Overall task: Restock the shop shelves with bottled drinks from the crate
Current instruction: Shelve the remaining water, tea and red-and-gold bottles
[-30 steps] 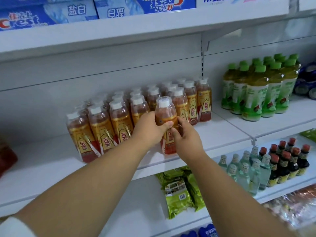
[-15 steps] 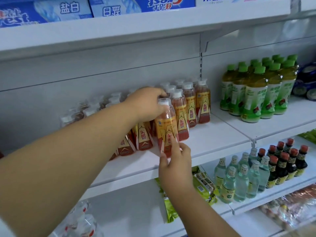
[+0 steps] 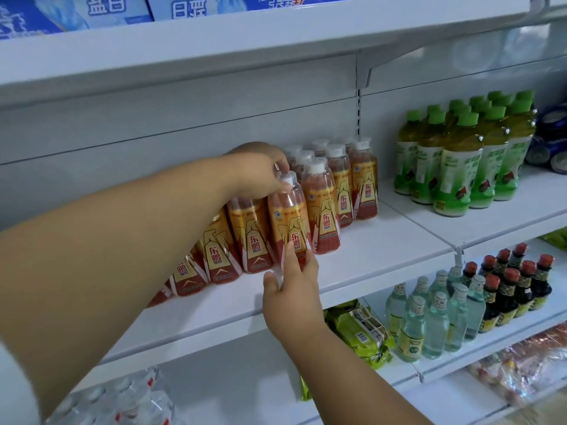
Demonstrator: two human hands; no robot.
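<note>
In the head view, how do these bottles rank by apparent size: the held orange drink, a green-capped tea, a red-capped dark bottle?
1. Green-capped tea bottle
2. Held orange drink bottle, looks close in size and sits nearer the camera, so unsure
3. Red-capped dark bottle, clearly smallest

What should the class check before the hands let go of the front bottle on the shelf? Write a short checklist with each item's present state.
1. Left hand grips the cap of the front bottle: ok.
2. Right hand touches the bottle's lower label with its fingers: ok.
3. Bottle base flat on the shelf: cannot tell, the right hand hides it.
4. Bottle in line with the row of orange bottles: ok.
5. Label faces outward: ok.
6. Bare shelf in front of the bottle: ok.
</note>
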